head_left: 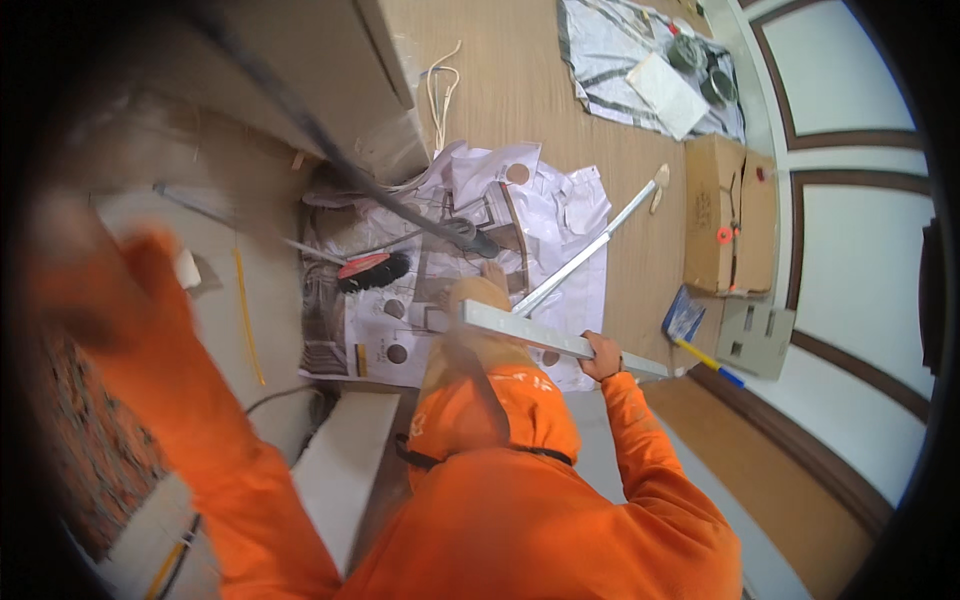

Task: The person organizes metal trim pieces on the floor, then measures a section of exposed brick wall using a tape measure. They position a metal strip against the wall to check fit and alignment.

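My right hand is closed round a long silver metal bar, which lies slantwise across in front of my body. My left hand is raised at the far left, smeared by motion, so its fingers and anything in them cannot be made out. Beyond the held bar, a thinner silver strip slants away to the right. A creased printed sheet lies on the floor beneath these. On its left side rests a red broom head with black bristles. A dark pole slants down from the upper left, its end near the sheet's middle.
A cardboard box stands at the right, with a blue dustpan and a grey panel nearby. Farther off, a plastic sheet carries dark buckets. White cord lies on the floor. Exposed brick shows at left.
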Tool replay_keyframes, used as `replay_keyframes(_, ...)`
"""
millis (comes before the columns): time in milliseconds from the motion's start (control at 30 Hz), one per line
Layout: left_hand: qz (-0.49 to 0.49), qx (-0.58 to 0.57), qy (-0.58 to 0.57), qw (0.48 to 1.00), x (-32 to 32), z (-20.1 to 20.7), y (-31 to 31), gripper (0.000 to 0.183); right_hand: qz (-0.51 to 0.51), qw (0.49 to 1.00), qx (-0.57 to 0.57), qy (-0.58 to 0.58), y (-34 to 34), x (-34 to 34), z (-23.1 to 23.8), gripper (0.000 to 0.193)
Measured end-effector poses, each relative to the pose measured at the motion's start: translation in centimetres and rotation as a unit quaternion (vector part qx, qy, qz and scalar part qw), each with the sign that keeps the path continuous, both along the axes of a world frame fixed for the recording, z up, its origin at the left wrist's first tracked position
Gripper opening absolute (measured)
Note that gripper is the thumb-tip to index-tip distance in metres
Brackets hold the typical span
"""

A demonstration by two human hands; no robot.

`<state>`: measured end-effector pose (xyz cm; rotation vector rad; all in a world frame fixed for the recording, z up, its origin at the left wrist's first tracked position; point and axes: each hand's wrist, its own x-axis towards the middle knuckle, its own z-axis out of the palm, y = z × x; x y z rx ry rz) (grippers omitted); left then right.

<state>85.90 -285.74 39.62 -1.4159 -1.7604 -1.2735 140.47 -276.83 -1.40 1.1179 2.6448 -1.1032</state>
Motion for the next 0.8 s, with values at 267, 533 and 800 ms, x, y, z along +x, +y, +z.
replay_keyframes(267,-0.113,-0.339,-0.558,0.749,24.5,-48.4,-8.1,0.016,-0.223,0.975,0.017,-0.020,1.9,2.6,-9.5,0.019)
replay_keyframes(533,0.052,-0.412,-0.712,0.565,26.0,-93.4,-4.2,0.020,-0.404,0.912,-0.040,0.065,5.3,-0.9,-25.9,0.014)
replay_keyframes(800,0.334,-0.335,-0.605,0.641,21.8,-113.6,7.1,0.015,-0.514,0.836,-0.161,0.103,5.6,-1.6,-36.6,0.014)
